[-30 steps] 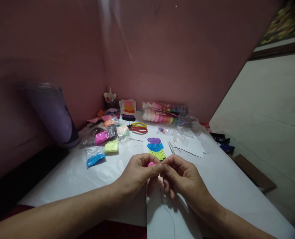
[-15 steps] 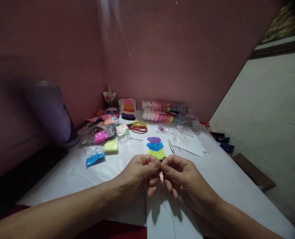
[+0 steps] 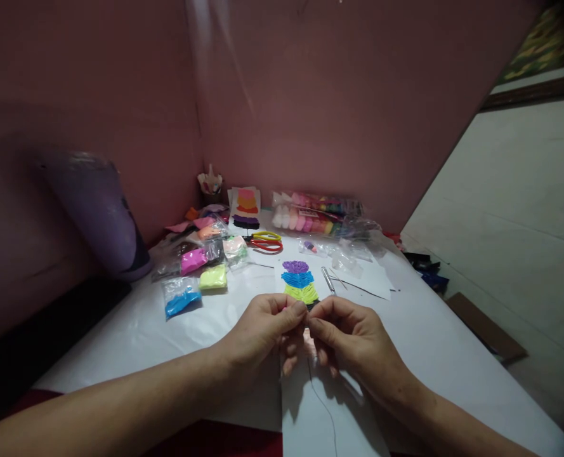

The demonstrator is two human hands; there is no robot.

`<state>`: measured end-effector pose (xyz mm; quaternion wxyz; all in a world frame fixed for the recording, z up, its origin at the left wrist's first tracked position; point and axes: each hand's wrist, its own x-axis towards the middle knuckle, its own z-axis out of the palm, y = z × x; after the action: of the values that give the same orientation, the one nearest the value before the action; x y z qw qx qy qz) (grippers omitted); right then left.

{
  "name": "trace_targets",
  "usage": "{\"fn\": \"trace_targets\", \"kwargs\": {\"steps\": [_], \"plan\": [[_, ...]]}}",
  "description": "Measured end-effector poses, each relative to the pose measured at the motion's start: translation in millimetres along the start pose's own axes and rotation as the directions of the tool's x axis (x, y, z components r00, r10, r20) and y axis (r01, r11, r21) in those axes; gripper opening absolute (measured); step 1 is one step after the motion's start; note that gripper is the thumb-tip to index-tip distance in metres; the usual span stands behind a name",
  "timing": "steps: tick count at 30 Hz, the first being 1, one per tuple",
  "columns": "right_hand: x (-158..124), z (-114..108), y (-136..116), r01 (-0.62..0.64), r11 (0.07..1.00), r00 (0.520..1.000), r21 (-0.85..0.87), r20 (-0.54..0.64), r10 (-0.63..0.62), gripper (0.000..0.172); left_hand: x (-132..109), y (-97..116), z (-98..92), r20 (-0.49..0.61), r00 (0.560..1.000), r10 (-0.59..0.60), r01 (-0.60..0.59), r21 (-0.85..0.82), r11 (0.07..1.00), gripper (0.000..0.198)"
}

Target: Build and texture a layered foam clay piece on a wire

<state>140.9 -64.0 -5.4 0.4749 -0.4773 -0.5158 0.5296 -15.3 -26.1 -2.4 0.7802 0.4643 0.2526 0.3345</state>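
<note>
My left hand [image 3: 272, 324] is pinched closed, with a small bit of pink material just showing at its fingertips. Fingertip to fingertip with it, my right hand [image 3: 346, 330] is also pinched; what it holds is too small to make out. Both hover over a white sheet [image 3: 310, 412] bearing a layered figure: a purple band [image 3: 295, 266], a blue band [image 3: 297, 279] and a yellow-green band [image 3: 301, 292]. A pale pink part [image 3: 309, 343] shows between the hands, and a thin dark line [image 3: 327, 409] curves down the sheet below it.
Bags of blue [image 3: 183, 304], yellow [image 3: 213, 277] and magenta clay [image 3: 194, 260] lie left. Scissors [image 3: 266, 241] and clay packs [image 3: 310, 219] are behind. A silver tool [image 3: 328, 280] lies right of the figure. A purple container [image 3: 96, 216] stands far left.
The fingers of both hands have shifted slightly while staying pinched together, and the lower fingers of my right hand have curled in a little. The view has moved very slightly.
</note>
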Motion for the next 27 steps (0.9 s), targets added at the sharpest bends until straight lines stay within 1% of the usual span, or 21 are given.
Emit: {"fn": "trace_targets", "kwargs": {"steps": [2, 6, 8, 10, 13, 15, 16, 18, 20, 23, 25, 27], "plan": [[-2.0, 1.4, -1.8, 0.012, 1.000, 1.000, -0.025, -0.008, -0.013, 0.034, -0.9, -0.3, 0.0, -0.016, 1.000, 0.014, -0.012, 0.085, 0.996, 0.038], [-8.9, 5.4, -7.7, 0.069, 0.989, 0.996, -0.134, -0.053, -0.077, 0.027, -3.1, -0.7, 2.1, -0.106, 0.993, 0.045, -0.012, 0.297, 0.955, 0.036], [-11.2, 6.7, -9.5, 0.096, 0.978, 0.992, -0.184, -0.064, -0.109, 0.024, -4.1, -0.9, 3.3, -0.118, 0.991, 0.061, -0.017, 0.347, 0.938, 0.036], [-11.4, 6.7, -9.5, 0.094, 0.979, 0.993, -0.182, -0.049, -0.105, 0.024, -4.6, -0.9, 3.5, -0.073, 0.996, 0.046, -0.021, 0.304, 0.952, 0.037], [-9.0, 4.7, -7.3, 0.041, 0.994, 0.999, -0.106, -0.010, -0.042, 0.026, -4.0, 0.1, 2.1, 0.036, 0.998, -0.042, 0.038, 0.102, 0.994, 0.041], [-7.6, 3.4, -5.9, 0.033, 0.996, 0.999, -0.077, -0.013, -0.034, 0.026, -3.3, 1.7, 1.1, 0.087, 0.993, -0.081, 0.084, -0.029, 0.996, 0.040], [-7.4, 3.0, -5.5, 0.055, 0.995, 0.998, -0.084, -0.033, -0.058, 0.025, -3.0, 2.7, 0.9, 0.097, 0.991, -0.088, 0.095, -0.076, 0.993, 0.039], [-8.3, 2.7, -5.5, 0.139, 0.980, 0.984, -0.139, -0.088, -0.152, 0.022, -2.6, 4.9, 1.4, 0.093, 0.992, -0.089, 0.102, -0.151, 0.983, 0.038], [-10.1, 2.6, -6.1, 0.239, 0.942, 0.951, -0.236, -0.140, -0.276, 0.017, -2.3, 6.5, 2.4, 0.081, 0.991, -0.102, 0.117, -0.208, 0.971, 0.039], [-12.0, 1.5, -6.8, 0.371, 0.830, 0.865, -0.417, -0.170, -0.472, 0.008, -1.2, 7.1, 3.5, 0.060, 0.992, -0.108, 0.120, -0.247, 0.962, 0.043], [-11.6, 0.3, -6.4, 0.467, 0.701, 0.791, -0.538, -0.101, -0.604, 0.008, -0.3, 5.9, 3.7, 0.072, 0.993, -0.089, 0.104, -0.246, 0.964, 0.047], [-10.3, -0.5, -5.6, 0.527, 0.567, 0.732, -0.633, -0.001, -0.681, 0.014, -0.1, 3.7, 4.0, 0.103, 0.993, -0.060, 0.083, -0.238, 0.968, 0.050]]}}
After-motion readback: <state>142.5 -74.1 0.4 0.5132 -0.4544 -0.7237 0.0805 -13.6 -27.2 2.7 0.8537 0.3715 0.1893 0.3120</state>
